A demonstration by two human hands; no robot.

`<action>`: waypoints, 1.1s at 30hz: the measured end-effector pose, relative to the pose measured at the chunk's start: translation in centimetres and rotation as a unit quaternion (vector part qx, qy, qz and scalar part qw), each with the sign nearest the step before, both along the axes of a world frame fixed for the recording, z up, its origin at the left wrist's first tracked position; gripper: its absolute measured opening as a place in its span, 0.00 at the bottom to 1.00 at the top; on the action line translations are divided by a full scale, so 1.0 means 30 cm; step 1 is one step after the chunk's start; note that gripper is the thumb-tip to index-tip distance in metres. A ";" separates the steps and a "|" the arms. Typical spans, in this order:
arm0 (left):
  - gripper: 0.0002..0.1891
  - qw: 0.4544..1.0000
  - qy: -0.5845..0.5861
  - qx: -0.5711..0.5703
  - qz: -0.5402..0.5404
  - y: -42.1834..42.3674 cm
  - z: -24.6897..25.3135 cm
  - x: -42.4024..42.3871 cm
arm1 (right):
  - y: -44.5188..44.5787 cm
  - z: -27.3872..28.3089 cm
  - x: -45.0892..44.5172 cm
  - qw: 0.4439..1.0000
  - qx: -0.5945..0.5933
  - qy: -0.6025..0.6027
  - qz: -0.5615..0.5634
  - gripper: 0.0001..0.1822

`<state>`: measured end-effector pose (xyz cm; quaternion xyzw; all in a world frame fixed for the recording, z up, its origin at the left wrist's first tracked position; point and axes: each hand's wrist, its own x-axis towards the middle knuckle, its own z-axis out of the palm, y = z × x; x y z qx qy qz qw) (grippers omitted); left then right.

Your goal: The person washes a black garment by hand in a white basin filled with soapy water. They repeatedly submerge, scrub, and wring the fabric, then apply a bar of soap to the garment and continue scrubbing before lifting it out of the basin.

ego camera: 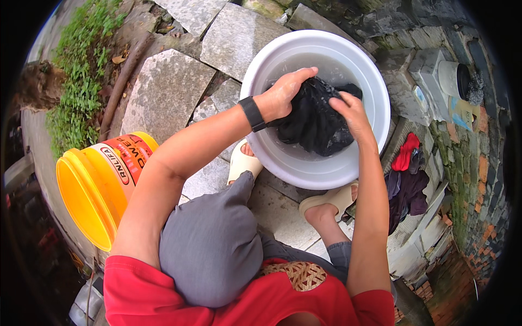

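Observation:
A wide white plastic basin holds cloudy water with a wet black garment bunched in it. My left hand, with a black band at the wrist, grips the garment's upper left part, near the middle of the basin. On the garment's right side, my right hand pinches the cloth between thumb and fingers. Part of the garment is lifted above the water, while its lower folds lie in it. Some fingertips of both hands are hidden by the cloth.
A yellow plastic bucket lies tilted at the left. Dark clothes and a red cloth lie on a ledge at the right. Beyond them stand a white container and a brick wall. Uneven stone slabs surround the basin.

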<state>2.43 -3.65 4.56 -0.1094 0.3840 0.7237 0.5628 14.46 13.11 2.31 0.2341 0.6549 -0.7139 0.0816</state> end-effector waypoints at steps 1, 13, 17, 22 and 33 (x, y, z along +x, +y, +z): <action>0.10 0.999 0.046 -0.013 -0.014 -0.008 -0.018 -0.009 | -0.022 0.010 0.009 0.992 -0.082 0.032 -0.093 0.13; 0.12 0.985 -0.127 0.097 -0.067 0.013 -0.190 0.047 | -0.327 0.031 -0.081 0.863 0.446 0.214 -0.104 0.13; 0.11 0.988 0.089 -0.128 0.017 0.078 -0.045 0.148 | -0.199 0.004 -0.128 0.844 0.477 0.188 -0.156 0.14; 0.12 0.998 0.038 -0.013 -0.041 0.021 -0.112 0.081 | -0.366 0.110 -0.102 0.802 0.456 0.360 -0.141 0.13; 0.17 0.975 0.133 -0.163 -0.078 0.060 -0.023 0.130 | -0.223 0.047 -0.070 0.845 0.461 0.213 -0.166 0.11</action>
